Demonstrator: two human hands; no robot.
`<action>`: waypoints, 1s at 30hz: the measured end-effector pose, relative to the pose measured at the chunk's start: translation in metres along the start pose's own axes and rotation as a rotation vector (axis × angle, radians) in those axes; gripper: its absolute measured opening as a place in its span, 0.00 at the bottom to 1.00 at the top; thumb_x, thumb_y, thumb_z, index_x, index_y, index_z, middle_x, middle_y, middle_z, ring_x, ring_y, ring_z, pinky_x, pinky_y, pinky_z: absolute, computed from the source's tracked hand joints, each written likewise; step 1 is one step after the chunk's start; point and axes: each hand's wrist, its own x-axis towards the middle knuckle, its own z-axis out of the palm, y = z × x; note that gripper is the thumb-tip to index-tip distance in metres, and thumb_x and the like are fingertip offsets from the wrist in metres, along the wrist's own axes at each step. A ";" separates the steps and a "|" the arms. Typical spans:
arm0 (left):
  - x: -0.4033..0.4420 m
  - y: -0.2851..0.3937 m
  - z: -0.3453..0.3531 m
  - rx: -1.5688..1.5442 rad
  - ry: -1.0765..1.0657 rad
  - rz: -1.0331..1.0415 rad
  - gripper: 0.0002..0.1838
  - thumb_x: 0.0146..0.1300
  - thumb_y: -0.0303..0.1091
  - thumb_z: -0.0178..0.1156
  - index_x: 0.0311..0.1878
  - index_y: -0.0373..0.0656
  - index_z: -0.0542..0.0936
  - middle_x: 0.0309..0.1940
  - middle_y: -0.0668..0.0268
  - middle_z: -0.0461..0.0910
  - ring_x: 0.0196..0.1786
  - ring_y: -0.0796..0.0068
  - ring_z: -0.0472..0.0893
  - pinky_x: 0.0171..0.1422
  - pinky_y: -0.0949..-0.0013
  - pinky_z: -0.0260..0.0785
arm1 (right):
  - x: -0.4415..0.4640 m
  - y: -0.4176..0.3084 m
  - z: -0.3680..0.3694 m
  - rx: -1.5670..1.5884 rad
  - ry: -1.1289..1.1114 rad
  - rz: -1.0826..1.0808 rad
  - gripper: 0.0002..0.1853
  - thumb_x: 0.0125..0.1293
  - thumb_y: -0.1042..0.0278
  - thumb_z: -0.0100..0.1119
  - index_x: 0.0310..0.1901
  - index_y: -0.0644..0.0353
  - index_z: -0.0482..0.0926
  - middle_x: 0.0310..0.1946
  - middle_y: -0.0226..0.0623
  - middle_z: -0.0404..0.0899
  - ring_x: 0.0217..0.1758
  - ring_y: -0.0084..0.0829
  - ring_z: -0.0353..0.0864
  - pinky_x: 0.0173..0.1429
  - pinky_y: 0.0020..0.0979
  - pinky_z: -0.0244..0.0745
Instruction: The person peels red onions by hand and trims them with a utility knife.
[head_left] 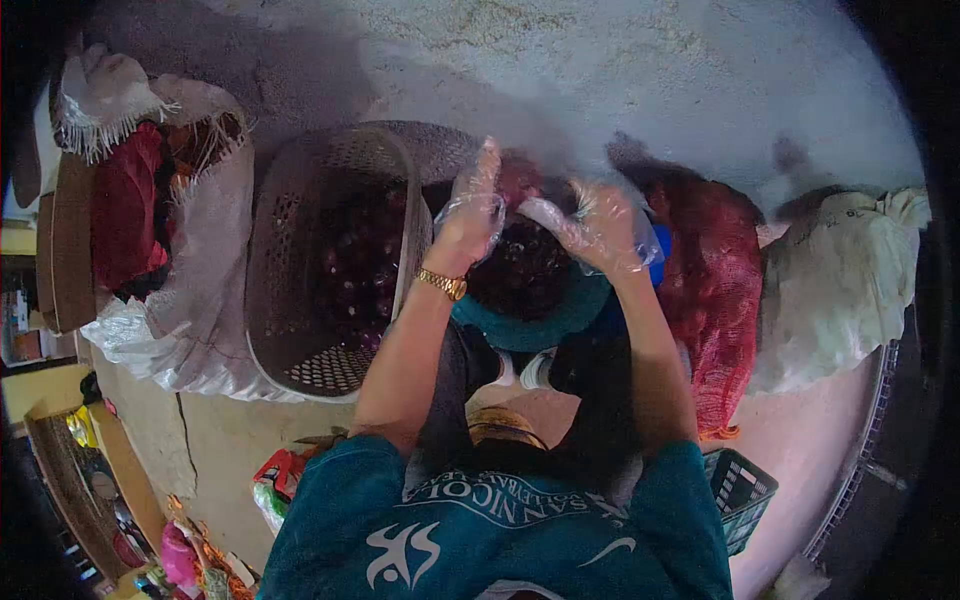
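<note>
Both of my hands wear thin clear plastic gloves and are raised above a teal basin (520, 335) filled with dark purple-red onions or their skins. A blurred, reddish round thing, which looks like a red onion (518, 178), sits between the hands. My left hand (472, 215) presses along its left side, one finger stretched upward. From the right, the thumb of my right hand (603, 222) reaches to its lower edge, spread away from the other fingers. The far sides of the fingers are hidden.
To the left, a grey perforated basket (268, 270) holds many red onions. Beyond it stands an open white woven sack (205, 260). A full red mesh sack (712, 300) and a whitish sack (845, 285) lean at the right. A dark green crate (740, 495) is beside me.
</note>
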 end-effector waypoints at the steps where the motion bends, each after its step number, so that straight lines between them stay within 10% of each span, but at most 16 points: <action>1: -0.002 0.003 0.004 0.000 0.000 -0.001 0.30 0.71 0.60 0.44 0.46 0.39 0.79 0.42 0.63 0.82 0.45 0.72 0.80 0.51 0.66 0.72 | -0.001 0.000 0.001 0.000 0.000 0.001 0.38 0.54 0.27 0.56 0.41 0.63 0.82 0.37 0.53 0.81 0.43 0.54 0.81 0.46 0.48 0.75; 15: -0.008 0.014 0.016 0.031 0.042 0.001 0.30 0.70 0.61 0.45 0.47 0.41 0.79 0.43 0.63 0.82 0.48 0.70 0.80 0.56 0.64 0.71 | -0.001 -0.002 0.002 0.123 0.017 -0.051 0.28 0.56 0.44 0.63 0.45 0.65 0.81 0.35 0.57 0.81 0.40 0.56 0.81 0.44 0.48 0.75; 25: -0.011 0.018 0.014 -0.186 0.108 -0.153 0.33 0.68 0.64 0.45 0.50 0.40 0.77 0.45 0.60 0.81 0.45 0.67 0.81 0.53 0.61 0.76 | 0.003 0.005 0.002 0.478 0.127 0.070 0.34 0.55 0.33 0.61 0.40 0.65 0.81 0.32 0.54 0.81 0.37 0.56 0.81 0.42 0.47 0.74; 27: -0.009 0.018 0.013 -0.172 0.134 -0.113 0.35 0.67 0.66 0.46 0.52 0.39 0.76 0.47 0.59 0.80 0.46 0.64 0.81 0.55 0.58 0.76 | 0.003 -0.008 -0.018 -0.042 -0.096 -0.052 0.35 0.51 0.30 0.63 0.40 0.63 0.82 0.32 0.51 0.82 0.37 0.53 0.82 0.42 0.47 0.75; 30: -0.008 0.015 0.009 -0.219 0.112 -0.183 0.37 0.65 0.68 0.47 0.53 0.37 0.75 0.48 0.57 0.80 0.48 0.63 0.81 0.55 0.58 0.76 | -0.004 -0.005 -0.004 0.011 0.125 -0.177 0.35 0.48 0.30 0.64 0.40 0.60 0.82 0.33 0.47 0.83 0.36 0.51 0.82 0.41 0.46 0.75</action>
